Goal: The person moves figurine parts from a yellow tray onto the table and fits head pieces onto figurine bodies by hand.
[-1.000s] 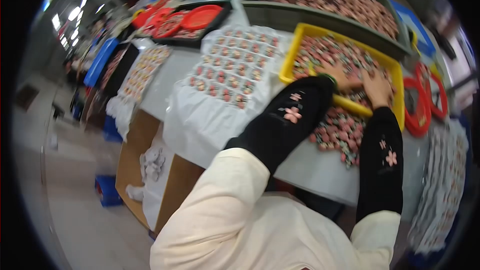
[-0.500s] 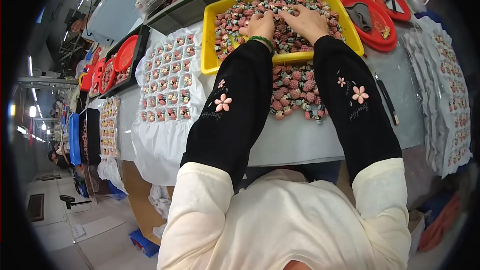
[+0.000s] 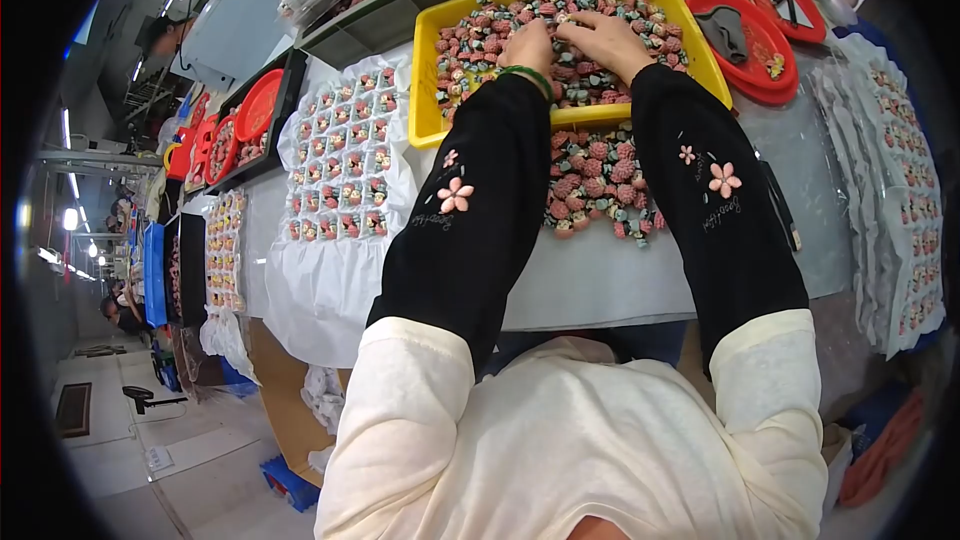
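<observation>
Both hands are close together over a yellow tray (image 3: 420, 90) heaped with small pink, knobbly-topped figurines (image 3: 490, 35) with grey-green and cream parts. My left hand (image 3: 530, 46) wears a green bracelet; its fingers curl inward and their tips are hidden. Bent toward it, my right hand (image 3: 606, 42) has its thumb and fingers drawn together. Anything held between the fingertips is too small or hidden to make out. More figurines (image 3: 595, 180) lie in a pile on the table, between my black sleeves and against the tray's near side.
Left of the tray, a white compartment sheet (image 3: 345, 155) holds rows of figurines. Red trays (image 3: 755, 55) stand at the right, one with a grey cloth. Stacked filled sheets (image 3: 900, 160) line the right edge. A dark pen-like tool (image 3: 780, 205) lies beside my right sleeve.
My left hand has turned inward and its fingers are less visible. My right hand has shifted slightly left relative to the tray. The whole view has moved a little.
</observation>
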Action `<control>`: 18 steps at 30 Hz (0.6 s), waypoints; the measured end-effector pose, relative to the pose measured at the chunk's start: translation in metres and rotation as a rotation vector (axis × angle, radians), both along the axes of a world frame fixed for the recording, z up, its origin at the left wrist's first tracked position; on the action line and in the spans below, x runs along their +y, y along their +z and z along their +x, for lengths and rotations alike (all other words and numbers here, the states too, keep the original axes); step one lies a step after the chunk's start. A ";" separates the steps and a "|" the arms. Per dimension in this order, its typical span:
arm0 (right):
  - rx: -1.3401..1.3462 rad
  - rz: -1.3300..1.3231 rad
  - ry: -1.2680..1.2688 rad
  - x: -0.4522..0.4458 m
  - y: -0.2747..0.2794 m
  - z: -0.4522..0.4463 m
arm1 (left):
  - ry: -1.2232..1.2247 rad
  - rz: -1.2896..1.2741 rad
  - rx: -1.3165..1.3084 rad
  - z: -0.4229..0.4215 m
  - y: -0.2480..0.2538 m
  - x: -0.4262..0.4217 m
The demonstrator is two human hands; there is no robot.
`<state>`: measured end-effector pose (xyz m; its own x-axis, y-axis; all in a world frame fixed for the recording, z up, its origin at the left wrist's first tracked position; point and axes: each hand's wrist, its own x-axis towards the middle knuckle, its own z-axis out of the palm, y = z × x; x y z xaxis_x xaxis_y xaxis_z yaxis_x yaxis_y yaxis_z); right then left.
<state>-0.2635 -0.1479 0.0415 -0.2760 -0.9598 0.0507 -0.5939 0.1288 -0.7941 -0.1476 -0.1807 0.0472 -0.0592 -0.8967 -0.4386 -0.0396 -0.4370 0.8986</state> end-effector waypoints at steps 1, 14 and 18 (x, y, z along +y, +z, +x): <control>0.004 0.003 0.004 -0.003 -0.002 -0.002 | 0.001 -0.023 -0.024 -0.004 -0.008 -0.009; -0.107 -0.388 -0.247 0.003 0.021 0.038 | 0.196 -0.325 0.563 -0.015 0.022 0.018; -0.087 -0.594 -0.270 0.014 0.022 0.050 | 0.265 -0.540 0.636 -0.014 0.025 0.032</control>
